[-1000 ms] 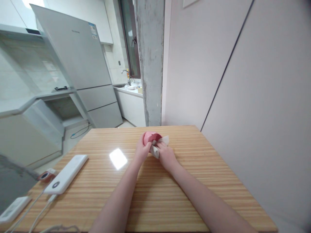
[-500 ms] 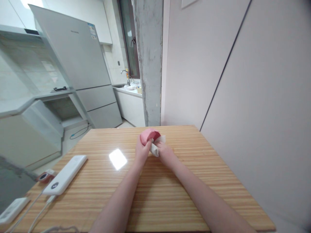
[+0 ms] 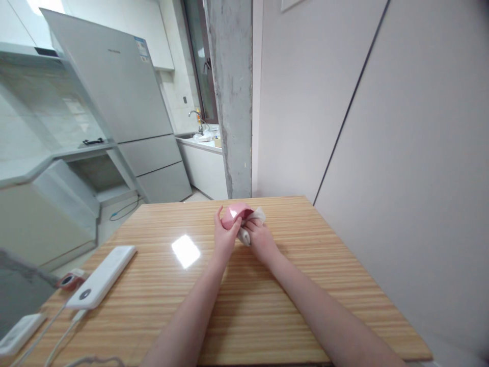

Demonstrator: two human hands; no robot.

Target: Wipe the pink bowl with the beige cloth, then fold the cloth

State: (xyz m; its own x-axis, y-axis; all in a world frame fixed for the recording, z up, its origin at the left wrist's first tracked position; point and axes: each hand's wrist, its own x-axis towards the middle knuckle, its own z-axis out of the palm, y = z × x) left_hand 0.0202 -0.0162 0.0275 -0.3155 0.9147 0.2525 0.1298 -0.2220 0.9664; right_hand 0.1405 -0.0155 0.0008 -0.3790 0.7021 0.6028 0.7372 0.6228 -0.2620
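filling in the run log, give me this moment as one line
left hand: holds pink cup | right hand: presses white cloth to cup | surface: wooden table | nearby: white power bank

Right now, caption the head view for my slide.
Left hand holds a pink bowl while right hand presses a white cloth into it.

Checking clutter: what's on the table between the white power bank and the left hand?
Head view: bare wood, only a glare patch, between power bank and left hand.
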